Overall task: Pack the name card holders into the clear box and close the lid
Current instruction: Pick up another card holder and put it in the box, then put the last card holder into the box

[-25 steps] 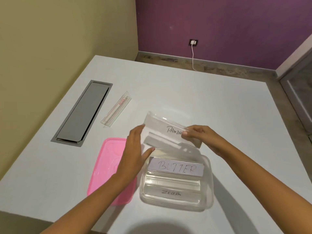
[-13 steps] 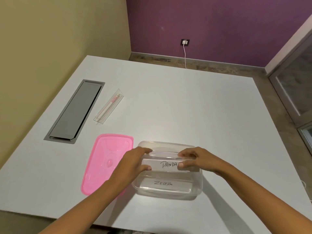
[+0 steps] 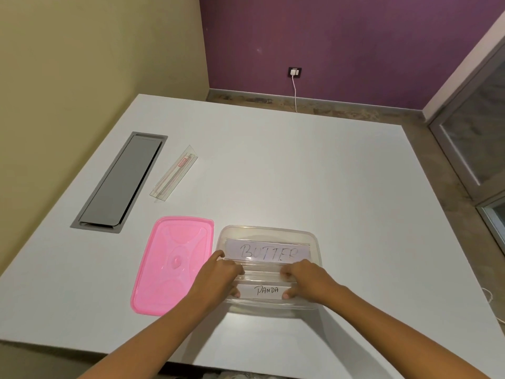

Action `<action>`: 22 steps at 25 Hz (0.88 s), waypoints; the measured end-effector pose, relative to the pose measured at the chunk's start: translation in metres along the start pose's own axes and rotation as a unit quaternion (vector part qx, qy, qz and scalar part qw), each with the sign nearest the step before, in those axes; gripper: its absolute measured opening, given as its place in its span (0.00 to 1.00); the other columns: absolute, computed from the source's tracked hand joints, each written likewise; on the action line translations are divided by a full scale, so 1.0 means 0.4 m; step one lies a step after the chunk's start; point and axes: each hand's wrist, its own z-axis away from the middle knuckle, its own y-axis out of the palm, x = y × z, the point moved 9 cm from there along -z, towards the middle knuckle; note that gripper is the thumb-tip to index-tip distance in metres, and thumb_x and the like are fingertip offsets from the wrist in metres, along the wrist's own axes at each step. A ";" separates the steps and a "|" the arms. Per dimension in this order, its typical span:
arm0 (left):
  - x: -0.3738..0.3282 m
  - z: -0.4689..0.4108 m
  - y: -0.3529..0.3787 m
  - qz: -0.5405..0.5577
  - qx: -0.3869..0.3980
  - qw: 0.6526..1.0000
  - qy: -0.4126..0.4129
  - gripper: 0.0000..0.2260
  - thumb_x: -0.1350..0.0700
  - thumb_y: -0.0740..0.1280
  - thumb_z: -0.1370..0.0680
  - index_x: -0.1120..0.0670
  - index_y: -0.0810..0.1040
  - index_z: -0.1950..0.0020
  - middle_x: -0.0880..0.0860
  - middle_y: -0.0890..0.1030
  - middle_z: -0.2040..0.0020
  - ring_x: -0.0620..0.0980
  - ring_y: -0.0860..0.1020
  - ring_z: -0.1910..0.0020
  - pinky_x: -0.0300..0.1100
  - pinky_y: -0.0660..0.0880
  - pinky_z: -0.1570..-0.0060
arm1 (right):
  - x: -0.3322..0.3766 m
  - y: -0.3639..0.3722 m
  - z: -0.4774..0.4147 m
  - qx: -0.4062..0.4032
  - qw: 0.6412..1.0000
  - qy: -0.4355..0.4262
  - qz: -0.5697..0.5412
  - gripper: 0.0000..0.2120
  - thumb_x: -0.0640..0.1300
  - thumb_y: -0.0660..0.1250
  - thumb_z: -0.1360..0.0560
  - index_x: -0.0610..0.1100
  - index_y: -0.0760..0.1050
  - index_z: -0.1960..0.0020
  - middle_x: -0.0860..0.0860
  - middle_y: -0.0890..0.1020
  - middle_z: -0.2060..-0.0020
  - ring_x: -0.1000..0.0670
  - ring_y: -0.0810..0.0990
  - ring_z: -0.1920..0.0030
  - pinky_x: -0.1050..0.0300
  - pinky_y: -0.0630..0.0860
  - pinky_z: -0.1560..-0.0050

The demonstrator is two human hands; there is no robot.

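Observation:
The clear box (image 3: 314, 239) stands open near the table's front edge. A card holder marked BUTTER (image 3: 269, 252) lies in its far half. In the near half lies the holder marked PANDA (image 3: 266, 290), covering whatever is under it. My left hand (image 3: 222, 274) grips its left end and my right hand (image 3: 306, 280) grips its right end, both inside the box. The pink lid (image 3: 172, 265) lies flat on the table just left of the box. One more clear holder with a red-marked card (image 3: 175, 173) rests farther back on the left.
A grey recessed cable flap (image 3: 120, 181) is set into the white table (image 3: 300, 173) at the left. A wall socket with a white cable (image 3: 295, 73) is on the purple wall behind. A glass door frame (image 3: 470, 149) stands at the right.
Both hands carried the PANDA holder from above the box down into its near half, over the ZEBRA holder. The BUTTER holder shows again behind them.

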 end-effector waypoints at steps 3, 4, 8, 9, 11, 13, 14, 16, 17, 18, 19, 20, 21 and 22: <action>0.000 -0.013 0.013 -0.048 0.029 0.998 -0.010 0.14 0.53 0.73 0.30 0.53 0.81 0.46 0.50 0.85 0.49 0.53 0.78 0.47 0.38 0.64 0.40 | 0.012 0.006 -0.001 -0.037 0.999 0.000 0.017 0.19 0.48 0.75 0.33 0.44 0.76 0.45 0.44 0.80 0.47 0.42 0.80 0.48 0.56 0.70 0.57; 0.000 -0.019 0.016 -0.054 0.033 0.998 -0.012 0.14 0.53 0.73 0.30 0.53 0.81 0.45 0.51 0.85 0.49 0.54 0.77 0.45 0.38 0.65 0.41 | 0.017 0.008 0.000 -0.052 0.998 -0.002 0.024 0.18 0.47 0.75 0.33 0.44 0.76 0.46 0.44 0.81 0.49 0.42 0.80 0.49 0.57 0.69 0.58; 0.003 -0.019 0.024 -0.050 0.049 0.997 -0.017 0.18 0.54 0.71 0.27 0.52 0.77 0.38 0.53 0.83 0.42 0.55 0.72 0.37 0.41 0.69 0.41 | 0.022 0.017 0.003 -0.083 0.996 -0.005 0.023 0.16 0.44 0.74 0.32 0.43 0.77 0.46 0.44 0.82 0.49 0.42 0.80 0.49 0.55 0.74 0.55; 0.004 -0.011 0.020 -0.030 0.046 0.998 -0.017 0.18 0.54 0.71 0.26 0.52 0.76 0.36 0.53 0.82 0.41 0.55 0.71 0.34 0.42 0.70 0.40 | 0.024 0.017 0.007 -0.088 0.996 -0.008 0.024 0.16 0.43 0.73 0.31 0.42 0.76 0.45 0.45 0.82 0.48 0.42 0.80 0.48 0.54 0.75 0.54; 0.005 0.009 -0.007 0.043 0.006 0.999 -0.011 0.17 0.54 0.69 0.24 0.51 0.76 0.37 0.50 0.82 0.42 0.52 0.71 0.33 0.43 0.73 0.41 | 0.035 0.001 0.022 -0.119 0.993 -0.019 0.010 0.14 0.43 0.70 0.29 0.43 0.77 0.44 0.46 0.82 0.48 0.44 0.80 0.48 0.55 0.73 0.55; 0.010 0.037 -0.072 0.116 -0.090 0.989 0.012 0.11 0.55 0.69 0.24 0.51 0.78 0.42 0.48 0.84 0.49 0.51 0.79 0.43 0.41 0.75 0.50 | 0.065 -0.044 0.052 -0.194 0.979 -0.055 -0.015 0.09 0.44 0.66 0.26 0.45 0.77 0.46 0.49 0.81 0.50 0.47 0.79 0.49 0.59 0.70 0.58; 0.019 0.051 -0.100 0.124 -0.139 0.982 0.027 0.08 0.56 0.69 0.24 0.51 0.79 0.45 0.48 0.85 0.53 0.50 0.81 0.50 0.39 0.75 0.54 | 0.084 -0.070 0.069 -0.235 0.968 -0.080 -0.025 0.06 0.43 0.64 0.24 0.46 0.77 0.48 0.51 0.81 0.51 0.49 0.80 0.51 0.60 0.71 0.59; 0.057 0.067 -0.140 0.106 -0.209 0.971 0.041 0.06 0.57 0.69 0.24 0.52 0.79 0.48 0.48 0.83 0.55 0.48 0.80 0.56 0.37 0.72 0.56 | 0.123 -0.116 0.091 -0.287 0.949 -0.119 -0.051 0.05 0.43 0.63 0.23 0.46 0.77 0.51 0.52 0.81 0.54 0.51 0.80 0.54 0.59 0.75 0.58; 0.088 0.066 -0.147 0.098 -0.219 0.970 0.033 0.06 0.58 0.69 0.24 0.53 0.79 0.47 0.49 0.83 0.54 0.49 0.79 0.55 0.38 0.73 0.56 | 0.139 -0.134 0.095 -0.302 0.942 -0.129 -0.064 0.05 0.43 0.63 0.23 0.46 0.78 0.51 0.53 0.81 0.54 0.52 0.80 0.55 0.58 0.76 0.57; 0.129 0.059 -0.152 0.092 -0.223 0.970 0.011 0.07 0.59 0.69 0.24 0.54 0.79 0.46 0.50 0.83 0.52 0.50 0.79 0.53 0.40 0.75 0.55 | 0.152 -0.148 0.094 -0.314 0.937 -0.136 -0.073 0.05 0.42 0.63 0.23 0.45 0.78 0.50 0.52 0.81 0.54 0.52 0.80 0.55 0.58 0.77 0.56; 0.179 0.052 -0.158 0.088 -0.227 0.969 -0.024 0.09 0.60 0.70 0.25 0.55 0.79 0.45 0.52 0.82 0.50 0.52 0.79 0.51 0.43 0.77 0.55 | 0.164 -0.159 0.089 -0.324 0.932 -0.138 -0.082 0.06 0.41 0.64 0.23 0.44 0.78 0.50 0.52 0.82 0.54 0.52 0.80 0.54 0.57 0.78 0.55; 0.237 0.043 -0.163 0.087 -0.231 0.967 -0.069 0.10 0.61 0.70 0.25 0.56 0.78 0.44 0.54 0.81 0.47 0.53 0.79 0.49 0.46 0.78 0.54 | 0.175 -0.168 0.079 -0.331 0.929 -0.138 -0.089 0.06 0.41 0.64 0.23 0.43 0.79 0.50 0.51 0.82 0.54 0.51 0.80 0.53 0.55 0.78 0.54; 0.296 0.033 -0.168 0.092 -0.232 0.961 -0.117 0.12 0.61 0.69 0.24 0.57 0.77 0.41 0.55 0.80 0.44 0.55 0.78 0.46 0.48 0.78 0.53 | 0.185 -0.175 0.068 -0.335 0.928 -0.136 -0.091 0.06 0.40 0.64 0.24 0.43 0.79 0.50 0.51 0.82 0.53 0.51 0.80 0.53 0.54 0.78 0.54; 0.351 0.022 -0.172 0.098 -0.231 0.954 -0.163 0.13 0.62 0.68 0.24 0.58 0.75 0.39 0.57 0.78 0.41 0.56 0.76 0.44 0.50 0.78 0.51 | 0.194 -0.181 0.058 -0.336 0.928 -0.136 -0.086 0.05 0.40 0.65 0.24 0.43 0.79 0.50 0.50 0.82 0.53 0.50 0.80 0.53 0.53 0.78 0.54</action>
